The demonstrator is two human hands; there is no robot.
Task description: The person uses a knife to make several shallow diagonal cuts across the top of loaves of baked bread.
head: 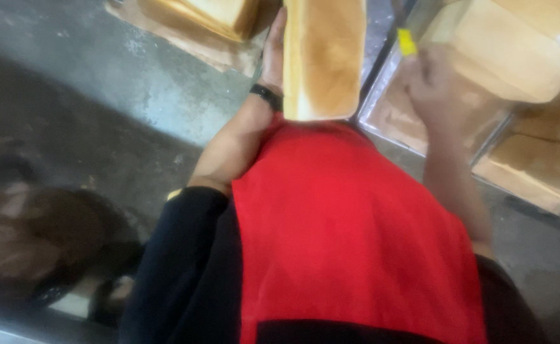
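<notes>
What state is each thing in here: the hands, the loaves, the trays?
Left hand: flat against the side of the long loaf.
Long loaf: whole, unsliced, held against the red apron.
Right hand: blurred, resting on a tray loaf; grip unclear.
Tray loaves: whole, lying in metal trays.
Wristband: worn on the left wrist.

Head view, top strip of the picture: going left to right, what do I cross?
Loaves on brown paper → left hand → long loaf it presses against → yellow tag → right hand → loaves in trays.
</notes>
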